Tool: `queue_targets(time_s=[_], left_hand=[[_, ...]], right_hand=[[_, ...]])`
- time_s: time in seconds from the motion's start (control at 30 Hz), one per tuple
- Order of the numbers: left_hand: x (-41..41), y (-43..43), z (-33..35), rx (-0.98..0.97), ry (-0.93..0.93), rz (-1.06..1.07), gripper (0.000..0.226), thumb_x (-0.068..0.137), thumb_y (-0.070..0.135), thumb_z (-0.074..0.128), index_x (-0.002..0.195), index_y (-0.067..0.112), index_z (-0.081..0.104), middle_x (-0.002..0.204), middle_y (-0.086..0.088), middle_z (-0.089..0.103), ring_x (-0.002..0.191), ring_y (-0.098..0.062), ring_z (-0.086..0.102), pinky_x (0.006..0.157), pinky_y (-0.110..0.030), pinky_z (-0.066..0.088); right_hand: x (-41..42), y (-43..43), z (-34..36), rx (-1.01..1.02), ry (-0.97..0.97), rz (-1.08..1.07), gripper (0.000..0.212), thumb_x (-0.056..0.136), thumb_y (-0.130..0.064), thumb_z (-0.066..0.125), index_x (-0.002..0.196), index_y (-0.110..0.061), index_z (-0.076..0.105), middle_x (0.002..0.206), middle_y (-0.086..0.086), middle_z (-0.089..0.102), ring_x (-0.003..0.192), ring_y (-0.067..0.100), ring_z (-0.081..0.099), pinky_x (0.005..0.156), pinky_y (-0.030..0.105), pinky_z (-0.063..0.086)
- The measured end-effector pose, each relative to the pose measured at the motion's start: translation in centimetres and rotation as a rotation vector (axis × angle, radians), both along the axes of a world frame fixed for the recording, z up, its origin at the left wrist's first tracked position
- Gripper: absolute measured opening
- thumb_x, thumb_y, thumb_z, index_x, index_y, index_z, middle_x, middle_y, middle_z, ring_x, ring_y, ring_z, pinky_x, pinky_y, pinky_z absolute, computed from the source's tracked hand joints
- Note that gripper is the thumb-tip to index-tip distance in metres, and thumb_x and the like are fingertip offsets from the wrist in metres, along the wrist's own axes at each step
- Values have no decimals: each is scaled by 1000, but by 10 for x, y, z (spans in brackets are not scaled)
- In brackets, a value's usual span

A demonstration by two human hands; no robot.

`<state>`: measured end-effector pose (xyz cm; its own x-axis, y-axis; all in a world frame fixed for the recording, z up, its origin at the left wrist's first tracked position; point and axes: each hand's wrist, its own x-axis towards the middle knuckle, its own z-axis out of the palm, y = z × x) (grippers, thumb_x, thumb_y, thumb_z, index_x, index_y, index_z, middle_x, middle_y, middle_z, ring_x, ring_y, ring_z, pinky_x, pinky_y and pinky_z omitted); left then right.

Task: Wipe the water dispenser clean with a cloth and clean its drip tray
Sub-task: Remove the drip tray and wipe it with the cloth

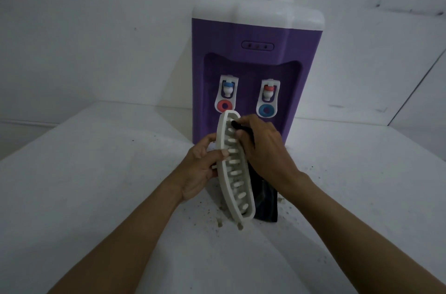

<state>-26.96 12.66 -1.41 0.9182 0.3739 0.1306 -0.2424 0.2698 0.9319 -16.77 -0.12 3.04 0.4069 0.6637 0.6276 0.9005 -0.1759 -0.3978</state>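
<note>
A purple water dispenser (253, 52) with a white top and two taps stands on a white surface against the wall. In front of it my left hand (200, 168) grips the left rim of a white slotted drip tray grille (229, 187), held on edge and tilted. My right hand (263, 149) pinches a dark cloth (265, 202) and presses a fold of it into the grille's top slots. The rest of the cloth hangs down behind the grille to the surface.
The white surface (96, 185) carries scattered brown crumbs and dirt specks (217, 219) under and around the grille. White walls close in behind and on the right. The dispenser's base recess is hidden behind my hands.
</note>
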Motion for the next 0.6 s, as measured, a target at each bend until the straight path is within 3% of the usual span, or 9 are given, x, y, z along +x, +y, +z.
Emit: queue_targets(time_s=[0.13, 0.37, 0.6], left_hand=[[0, 2, -2, 0, -3, -3, 33, 88, 2, 60, 117, 18, 61, 106, -9, 70, 93, -23, 67, 80, -38, 58], [4, -4, 0, 8, -8, -6, 41, 79, 12, 68, 118, 19, 60, 106, -9, 70, 94, -25, 67, 87, -44, 54], [2, -2, 2, 28, -14, -21, 34, 91, 2, 55, 123, 14, 55, 111, -14, 67, 98, -28, 66, 86, -42, 56]], right_hand=[[7, -13, -3, -52, -114, -111, 18, 99, -19, 44, 107, -18, 60, 97, 0, 61, 87, 19, 52, 78, 29, 42], [-9, -12, 10, -80, -245, -5, 15, 96, -16, 51, 107, -11, 60, 98, 6, 61, 86, 20, 52, 75, 32, 47], [-13, -5, 12, -252, -511, -75, 19, 82, -15, 71, 99, -7, 66, 92, 11, 60, 80, 23, 52, 67, 35, 49]])
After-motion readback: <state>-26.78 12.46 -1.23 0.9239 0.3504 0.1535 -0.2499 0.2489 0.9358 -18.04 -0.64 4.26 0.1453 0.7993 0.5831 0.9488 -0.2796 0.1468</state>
